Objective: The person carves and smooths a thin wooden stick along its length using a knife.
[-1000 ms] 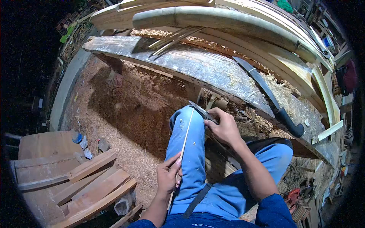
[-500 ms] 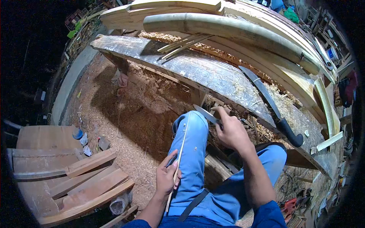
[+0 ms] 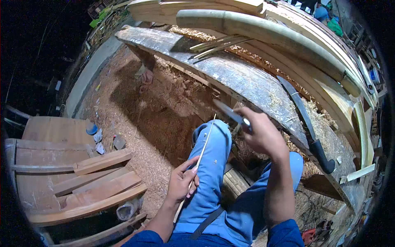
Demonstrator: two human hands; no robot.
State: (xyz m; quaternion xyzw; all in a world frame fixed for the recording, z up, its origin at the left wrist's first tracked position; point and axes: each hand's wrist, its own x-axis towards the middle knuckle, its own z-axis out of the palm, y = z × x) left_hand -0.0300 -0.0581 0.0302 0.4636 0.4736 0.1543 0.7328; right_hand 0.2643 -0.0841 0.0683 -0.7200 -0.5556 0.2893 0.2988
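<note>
My left hand (image 3: pixel 183 183) is closed round a thin, pale bamboo strip (image 3: pixel 207 140). The strip runs up along my thigh, and its far tip is over my knee. In my right hand (image 3: pixel 263 131) is a small knife (image 3: pixel 230 112), its blade blurred and pointing up and to the left. The blade hangs above the strip's tip, apart from it. Just beyond the right hand, a long machete (image 3: pixel 299 111) with a black handle lies across the wooden bench (image 3: pixel 234 78).
A thick bamboo pole (image 3: pixel 255 33) and long boards lie behind the bench. Several thin sticks (image 3: pixel 218 43) rest on it. Wood blocks (image 3: pixel 103 160) lie at the left on a wooden piece. Shavings cover the ground (image 3: pixel 164 119).
My right hand has lifted the knife upward, off from beside my knee and the strip's tip. My left hand keeps its hold on the strip. The camera view has shifted slightly.
</note>
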